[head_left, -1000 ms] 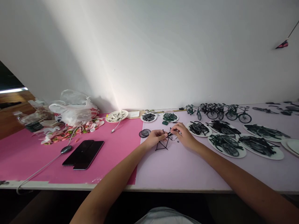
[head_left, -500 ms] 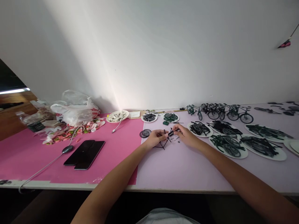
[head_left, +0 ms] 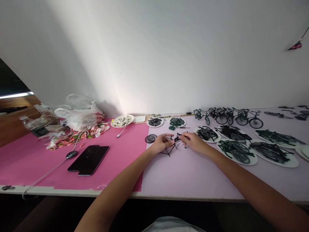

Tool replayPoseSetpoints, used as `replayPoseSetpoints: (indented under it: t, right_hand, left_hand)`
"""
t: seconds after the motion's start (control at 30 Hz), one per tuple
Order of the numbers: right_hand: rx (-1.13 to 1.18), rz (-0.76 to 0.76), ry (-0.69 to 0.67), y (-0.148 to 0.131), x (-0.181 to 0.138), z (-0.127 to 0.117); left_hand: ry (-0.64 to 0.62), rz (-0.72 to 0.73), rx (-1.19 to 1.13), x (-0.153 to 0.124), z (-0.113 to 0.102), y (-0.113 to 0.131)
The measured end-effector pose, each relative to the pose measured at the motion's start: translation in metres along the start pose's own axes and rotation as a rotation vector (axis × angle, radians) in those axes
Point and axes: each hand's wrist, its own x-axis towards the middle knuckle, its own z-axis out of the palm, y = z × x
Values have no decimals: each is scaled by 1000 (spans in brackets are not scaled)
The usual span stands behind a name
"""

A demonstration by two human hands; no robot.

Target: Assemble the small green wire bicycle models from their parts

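- The left hand [head_left: 161, 145] rests on the lilac tabletop [head_left: 193, 177], its fingers [head_left: 169, 136] pinched together on the top of a black model bicycle frame [head_left: 169, 150]. The frame stands on the tabletop between the two hands.
- The right hand [head_left: 194, 141] meets it from the other side, with its fingers [head_left: 183, 136] closed on a small dark part [head_left: 177, 139]. This part is too small to identify, and whether it touches the frame cannot be told.
- A few tiny bits [head_left: 185, 147] lie just beside the right hand, too small to make out.
- Two loose wheels [head_left: 150, 138] lie near the left hand, at the edge of the pink mat [head_left: 116, 161].
- Plates of dark bicycle parts [head_left: 236, 151] lie to the right. The furthest of them is cut off by the picture's edge.
- Assembled model bicycles [head_left: 227, 115] stand in a row along the wall.
- Two dark phones [head_left: 88, 155] lie on the pink mat, well apart from the hands.
- Both forearms run out of the bottom of the view.
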Motion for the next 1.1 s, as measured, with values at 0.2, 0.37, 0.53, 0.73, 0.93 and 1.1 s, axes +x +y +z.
replayPoseSetpoints:
  t: [0.2,0.37,0.53,0.73,0.93,1.1]
  right_hand:
    - [39,-6,-38,-5,-4,2]
    - [36,23,-87,-3,-5,0]
    - [17,23,-83,1,-3,1]
    - [14,15,-48,-2,-1,5]
    - [46,6,-87,-9,-5,1]
    - [51,40,-122,-7,-6,-2]
  left_hand:
    - [-13,2,3,0,0,1]
    - [-10,-5,-18,-2,1,3]
    - [-22,-4,-30,-1,0,1]
    - [-31,0,-12,0,0,0]
    - [-29,5,-6,-2,1,4]
    - [-18,2,-4,-3,2,5]
